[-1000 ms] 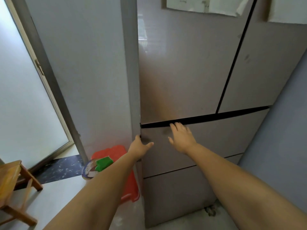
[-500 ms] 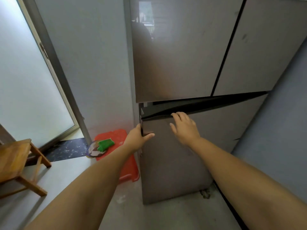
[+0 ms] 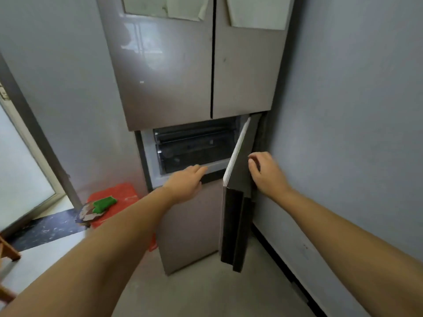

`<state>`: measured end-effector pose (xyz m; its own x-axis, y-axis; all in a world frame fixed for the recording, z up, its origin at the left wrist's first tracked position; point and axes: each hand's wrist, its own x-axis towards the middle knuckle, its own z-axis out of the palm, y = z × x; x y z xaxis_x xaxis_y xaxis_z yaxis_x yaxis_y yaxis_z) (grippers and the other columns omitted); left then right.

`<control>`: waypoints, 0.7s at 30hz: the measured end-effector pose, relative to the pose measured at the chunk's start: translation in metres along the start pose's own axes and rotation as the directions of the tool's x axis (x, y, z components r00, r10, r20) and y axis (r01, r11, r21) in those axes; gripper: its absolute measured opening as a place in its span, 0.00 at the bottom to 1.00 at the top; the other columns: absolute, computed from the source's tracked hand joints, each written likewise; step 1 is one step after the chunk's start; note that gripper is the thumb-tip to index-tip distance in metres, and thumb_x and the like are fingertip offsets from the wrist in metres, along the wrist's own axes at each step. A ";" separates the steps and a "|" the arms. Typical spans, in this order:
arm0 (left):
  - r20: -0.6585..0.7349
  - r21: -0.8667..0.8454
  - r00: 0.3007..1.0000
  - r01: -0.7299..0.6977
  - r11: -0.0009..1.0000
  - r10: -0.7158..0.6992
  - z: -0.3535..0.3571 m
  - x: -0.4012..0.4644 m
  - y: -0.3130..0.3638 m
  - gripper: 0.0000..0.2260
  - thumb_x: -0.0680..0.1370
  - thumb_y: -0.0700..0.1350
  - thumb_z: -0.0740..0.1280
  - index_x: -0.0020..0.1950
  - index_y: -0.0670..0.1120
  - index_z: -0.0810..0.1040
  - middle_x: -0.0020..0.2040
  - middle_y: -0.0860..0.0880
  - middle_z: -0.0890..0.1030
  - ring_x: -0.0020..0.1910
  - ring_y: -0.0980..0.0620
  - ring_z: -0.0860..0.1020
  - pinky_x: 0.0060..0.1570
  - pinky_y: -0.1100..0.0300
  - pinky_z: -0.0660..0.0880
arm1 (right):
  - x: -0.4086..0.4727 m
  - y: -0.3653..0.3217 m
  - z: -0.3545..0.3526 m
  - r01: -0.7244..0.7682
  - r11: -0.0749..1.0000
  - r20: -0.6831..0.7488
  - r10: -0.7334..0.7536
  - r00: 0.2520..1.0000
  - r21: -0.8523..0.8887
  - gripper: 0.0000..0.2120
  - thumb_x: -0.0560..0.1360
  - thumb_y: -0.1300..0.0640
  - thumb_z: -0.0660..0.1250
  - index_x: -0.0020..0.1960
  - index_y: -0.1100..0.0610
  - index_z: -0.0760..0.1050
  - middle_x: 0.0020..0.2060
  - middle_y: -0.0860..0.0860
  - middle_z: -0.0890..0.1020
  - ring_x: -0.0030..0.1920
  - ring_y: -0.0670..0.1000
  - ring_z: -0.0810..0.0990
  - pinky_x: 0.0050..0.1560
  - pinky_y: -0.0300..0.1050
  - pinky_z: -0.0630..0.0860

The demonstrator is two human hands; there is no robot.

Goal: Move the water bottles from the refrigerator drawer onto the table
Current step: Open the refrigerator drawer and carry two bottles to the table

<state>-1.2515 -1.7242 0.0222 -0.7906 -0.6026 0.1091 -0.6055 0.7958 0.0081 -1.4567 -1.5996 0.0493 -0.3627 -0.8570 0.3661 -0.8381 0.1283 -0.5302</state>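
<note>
Flanking the open refrigerator drawer [image 3: 194, 147] — left hand [image 3: 185, 184] flat, right hand [image 3: 266, 172] loosely curled, both empty.

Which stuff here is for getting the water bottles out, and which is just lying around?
For the job:
- fridge door, swung open
- inner drawer, not yet pulled out
- left hand
- right hand

Lying about:
- red tub
- green thing
- papers

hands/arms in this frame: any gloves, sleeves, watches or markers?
None visible. The left hand and right hand are bare, with no gloves, rings or markers. Both forearms are uncovered up to the frame edge, with no sleeves, watch or wristband in view.
</note>
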 end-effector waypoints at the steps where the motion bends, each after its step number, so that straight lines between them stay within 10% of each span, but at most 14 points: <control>1: -0.042 -0.023 0.998 -0.041 0.999 0.040 -0.003 0.013 0.020 0.27 0.80 0.43 0.59 0.78 0.47 0.53 0.75 0.46 0.61 0.72 0.46 0.65 0.64 0.53 0.69 | -0.006 0.001 -0.015 -0.040 0.997 0.031 0.042 0.999 -0.062 0.17 0.82 0.51 0.56 0.64 0.61 0.73 0.61 0.57 0.75 0.60 0.56 0.75 0.57 0.43 0.69; 6: -0.015 0.049 0.934 -0.357 0.933 0.358 -0.009 0.087 0.134 0.34 0.77 0.35 0.59 0.79 0.49 0.45 0.80 0.48 0.45 0.79 0.49 0.46 0.77 0.52 0.49 | -0.045 0.027 -0.068 -0.187 0.821 0.316 0.403 0.859 -0.539 0.36 0.80 0.42 0.56 0.78 0.62 0.48 0.78 0.58 0.51 0.76 0.59 0.56 0.73 0.55 0.60; 21: 0.023 -0.021 0.821 -0.570 0.821 0.570 0.016 0.256 0.307 0.36 0.77 0.33 0.57 0.79 0.54 0.43 0.80 0.50 0.44 0.78 0.50 0.42 0.75 0.42 0.43 | -0.039 0.220 -0.166 -0.515 0.560 -0.030 0.657 0.753 -0.649 0.38 0.78 0.69 0.53 0.78 0.52 0.36 0.78 0.48 0.38 0.78 0.54 0.38 0.76 0.60 0.45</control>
<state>-1.6416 -1.6350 0.0369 -0.9966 -0.0421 0.0713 -0.0446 0.9984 -0.0343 -1.6944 -1.4550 0.0449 -0.8362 -0.5463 -0.0491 -0.5474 0.8368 0.0108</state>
